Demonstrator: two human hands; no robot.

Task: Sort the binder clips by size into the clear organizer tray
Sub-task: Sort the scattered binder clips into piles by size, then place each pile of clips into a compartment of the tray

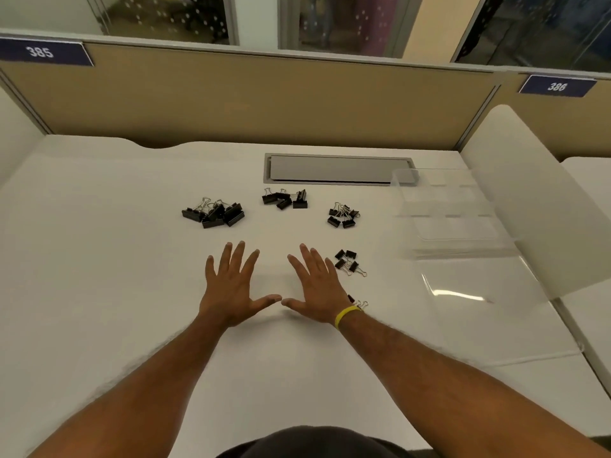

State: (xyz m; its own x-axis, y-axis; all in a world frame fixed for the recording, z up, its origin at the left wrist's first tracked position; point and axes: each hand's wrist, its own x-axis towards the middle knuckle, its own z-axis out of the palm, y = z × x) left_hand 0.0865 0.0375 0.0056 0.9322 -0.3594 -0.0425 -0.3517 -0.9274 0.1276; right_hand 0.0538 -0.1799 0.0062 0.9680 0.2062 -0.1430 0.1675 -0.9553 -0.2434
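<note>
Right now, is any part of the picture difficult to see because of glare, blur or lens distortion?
In the head view, the clear organizer tray is faint and its dividers are hard to trace; a bright glare streak lies on the clear sheet in front; the partition edge bows from the wide lens; the binder clips are slightly soft.

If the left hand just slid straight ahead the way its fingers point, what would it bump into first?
Most likely the middle pile of binder clips. The left hand lies flat and empty on the desk, fingers angled slightly right. The line might also pass between that pile and the largest clips.
</note>
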